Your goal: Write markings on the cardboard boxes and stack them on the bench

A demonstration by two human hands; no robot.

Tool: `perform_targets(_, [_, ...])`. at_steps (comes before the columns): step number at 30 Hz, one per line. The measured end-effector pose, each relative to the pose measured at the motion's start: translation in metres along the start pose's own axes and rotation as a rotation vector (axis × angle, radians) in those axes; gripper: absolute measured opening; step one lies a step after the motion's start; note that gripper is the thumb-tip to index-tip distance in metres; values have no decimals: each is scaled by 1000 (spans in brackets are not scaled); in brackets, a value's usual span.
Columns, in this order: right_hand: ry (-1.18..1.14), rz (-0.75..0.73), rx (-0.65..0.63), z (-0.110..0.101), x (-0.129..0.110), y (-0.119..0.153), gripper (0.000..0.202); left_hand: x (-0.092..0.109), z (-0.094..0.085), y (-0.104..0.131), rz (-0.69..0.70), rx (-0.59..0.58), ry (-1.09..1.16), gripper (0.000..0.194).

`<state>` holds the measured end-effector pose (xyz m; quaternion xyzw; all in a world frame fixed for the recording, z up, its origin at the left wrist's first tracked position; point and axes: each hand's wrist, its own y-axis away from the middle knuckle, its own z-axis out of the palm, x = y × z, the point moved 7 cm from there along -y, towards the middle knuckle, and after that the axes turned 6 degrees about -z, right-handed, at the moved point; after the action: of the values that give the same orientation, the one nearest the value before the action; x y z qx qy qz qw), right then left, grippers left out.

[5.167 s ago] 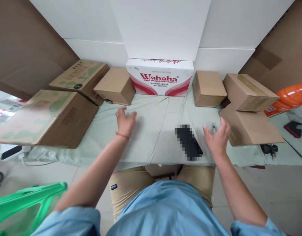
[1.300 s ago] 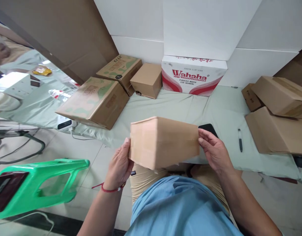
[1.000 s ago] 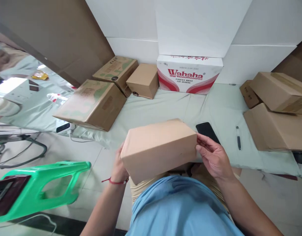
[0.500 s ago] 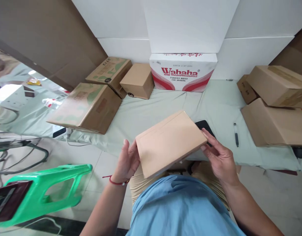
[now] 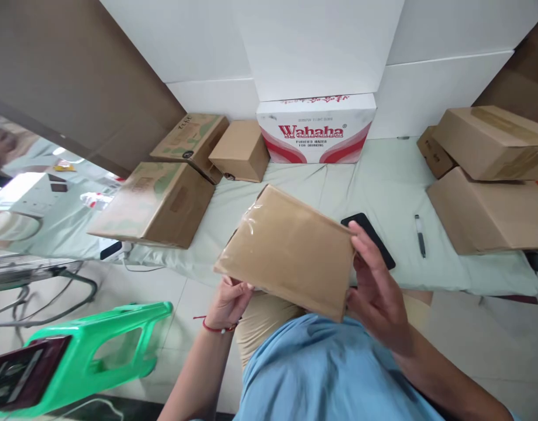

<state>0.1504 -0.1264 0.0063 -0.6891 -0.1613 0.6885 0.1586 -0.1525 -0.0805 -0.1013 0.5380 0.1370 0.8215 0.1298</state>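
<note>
A flat brown package (image 5: 290, 251) with a shiny, film-like surface is held up, tilted, above the front edge of the table and my lap. My left hand (image 5: 231, 301), with a red string on the wrist, pinches its lower left edge. At its right side, my right hand (image 5: 376, 286) grips the edge, fingers on the upper right corner and thumb lower down. Just beyond the right hand a black phone (image 5: 372, 238) lies on the green cloth, partly covered by the fingers. Farther right is a pen (image 5: 420, 235).
A white and red Wahaha carton (image 5: 316, 131) stands against the white panels. Brown boxes (image 5: 164, 202) sit at the left, and stacked boxes (image 5: 488, 210) at the right of the cloth-covered table (image 5: 392, 175). A green stool (image 5: 93, 351) stands on the floor at the left.
The package has turned over and rotated, showing a different, shinier face. My left hand has closed on its lower left edge. More of the phone now shows.
</note>
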Motion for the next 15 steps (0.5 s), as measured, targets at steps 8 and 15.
perform_targets(8, [-645,602,313,-18,69,16,61,41,17,14,452,108,-394,92])
perform_targets(15, [-384,535,220,-40,97,40,58,46,36,19,506,37,-417,69])
